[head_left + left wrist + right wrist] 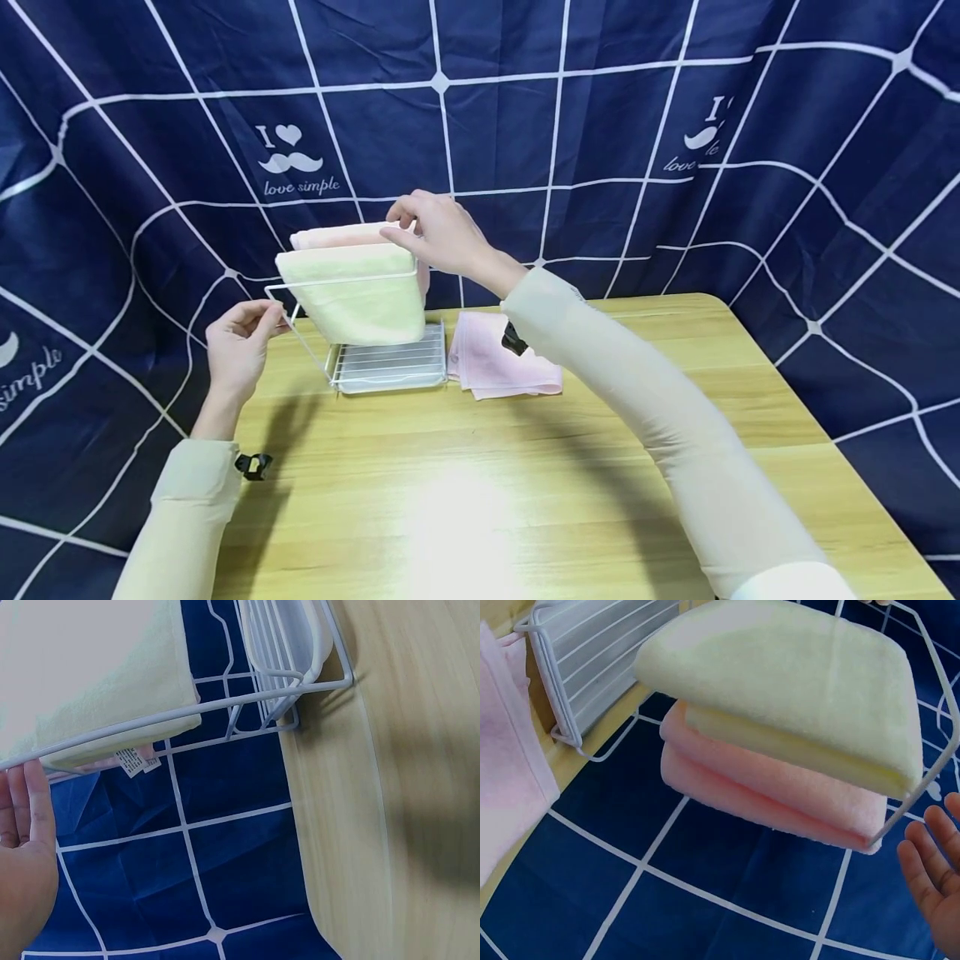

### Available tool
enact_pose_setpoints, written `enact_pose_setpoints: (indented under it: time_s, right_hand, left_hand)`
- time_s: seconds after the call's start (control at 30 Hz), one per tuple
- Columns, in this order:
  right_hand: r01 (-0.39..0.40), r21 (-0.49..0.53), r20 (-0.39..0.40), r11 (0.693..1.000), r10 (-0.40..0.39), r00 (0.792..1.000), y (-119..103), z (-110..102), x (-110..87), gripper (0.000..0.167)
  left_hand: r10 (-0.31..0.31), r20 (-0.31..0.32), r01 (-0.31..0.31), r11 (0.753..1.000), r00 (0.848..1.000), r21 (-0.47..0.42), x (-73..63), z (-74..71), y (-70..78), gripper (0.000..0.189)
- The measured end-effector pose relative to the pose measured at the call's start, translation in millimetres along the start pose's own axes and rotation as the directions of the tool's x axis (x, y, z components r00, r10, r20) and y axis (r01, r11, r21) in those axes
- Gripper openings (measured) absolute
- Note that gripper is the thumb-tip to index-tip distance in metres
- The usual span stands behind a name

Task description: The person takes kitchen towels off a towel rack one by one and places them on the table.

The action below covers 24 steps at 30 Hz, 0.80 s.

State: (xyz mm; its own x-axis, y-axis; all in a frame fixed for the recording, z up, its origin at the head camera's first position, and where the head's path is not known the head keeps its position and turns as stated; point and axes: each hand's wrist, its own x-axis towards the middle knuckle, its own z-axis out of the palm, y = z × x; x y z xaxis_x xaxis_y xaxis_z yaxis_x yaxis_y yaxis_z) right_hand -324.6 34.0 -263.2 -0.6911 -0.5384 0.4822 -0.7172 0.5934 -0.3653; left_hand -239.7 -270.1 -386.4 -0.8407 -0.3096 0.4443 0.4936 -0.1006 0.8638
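Observation:
A white wire towel rack (318,354) stands on the table, its shelf above a pale tray (397,385). Over its upper bars hang a folded pale yellow-green towel (360,296) in front and a folded pink towel (772,799) behind. At the rack's left end, my left hand (238,346) pinches the white wire frame between thumb and fingers. My right hand (442,233) is by the towels' upper right end. Its fingers (922,874) look relaxed beside the wire bar in the right wrist view, where the thumb is out of sight.
A pink cloth (495,358) lies folded on the wooden table (360,483), just right of the rack. Behind the table hangs a dark blue curtain (502,133) with white grid lines. A white label (131,761) shows below the towels in the left wrist view.

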Motion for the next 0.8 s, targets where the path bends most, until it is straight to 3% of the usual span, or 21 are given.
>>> enact_pose_setpoints:
  time_s: [0.3,0.47,0.6,0.8]
  right_hand:
    - [-0.049,0.003,0.037,0.999,0.048,0.998,-5.2,11.8,11.1,0.032]
    - [-0.035,-0.002,0.042,0.999,0.035,0.999,-9.5,20.7,12.7,0.035]
    - [-0.013,-0.016,0.037,1.0,0.014,0.999,-12.7,24.2,13.0,0.035]
    - [-0.021,-0.091,0.115,0.996,0.032,0.993,-16.9,25.6,17.2,0.04]
  left_hand:
    - [0.023,0.02,-0.023,1.0,1.0,-0.01,0.7,-1.4,0.0,0.018]
    - [0.016,0.012,-0.016,1.0,1.0,-0.007,-1.0,-1.2,1.1,0.025]
    - [0.012,0.008,-0.012,1.0,1.0,-0.013,-1.8,-0.5,1.5,0.021]
    - [0.009,-0.003,-0.01,1.0,1.0,-0.013,-2.6,0.1,1.5,0.01]
